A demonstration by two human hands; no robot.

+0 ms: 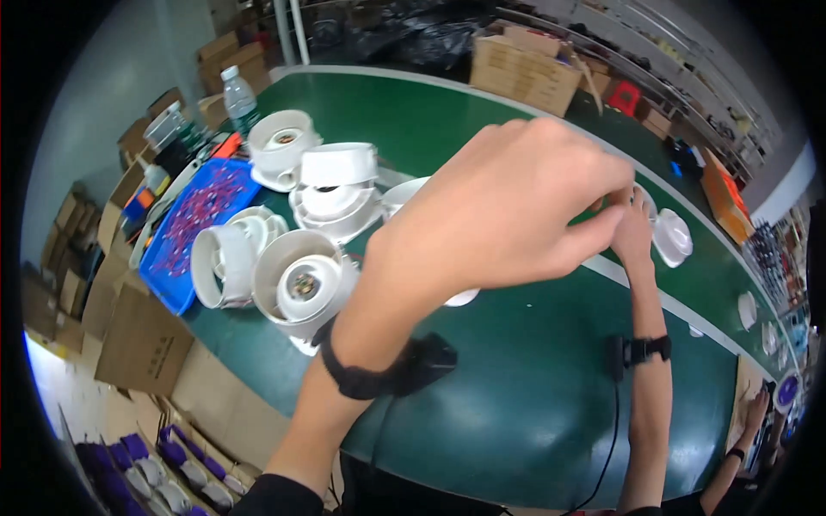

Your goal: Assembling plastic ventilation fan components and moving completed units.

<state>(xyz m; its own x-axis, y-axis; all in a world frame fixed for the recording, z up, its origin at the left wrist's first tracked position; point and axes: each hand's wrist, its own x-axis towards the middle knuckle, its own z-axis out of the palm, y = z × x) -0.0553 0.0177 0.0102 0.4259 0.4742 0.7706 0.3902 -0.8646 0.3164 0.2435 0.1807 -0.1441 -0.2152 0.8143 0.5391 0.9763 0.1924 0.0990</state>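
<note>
My left hand (516, 206) is raised close in front of me, its fingers curled and the thumb bent toward the index finger. Whatever it may pinch is hidden. Farther off and partly behind it, my right hand (633, 230) reaches to a white plastic housing (648, 199), fingers against it. Another white housing (673, 237) lies just right of that hand. To the left of my left forearm stand several round white plastic housings, one with a round inner cup (303, 285) and one tipped on its side (222, 267). More white parts are half hidden behind my left arm.
A blue tray (179, 297) of small reddish parts sits at the left of the green table (533, 413). Beyond it stands a plastic bottle (240, 99). A cardboard box (525, 73) is past the far edge. A co-worker's hand (755, 408) shows at the far right.
</note>
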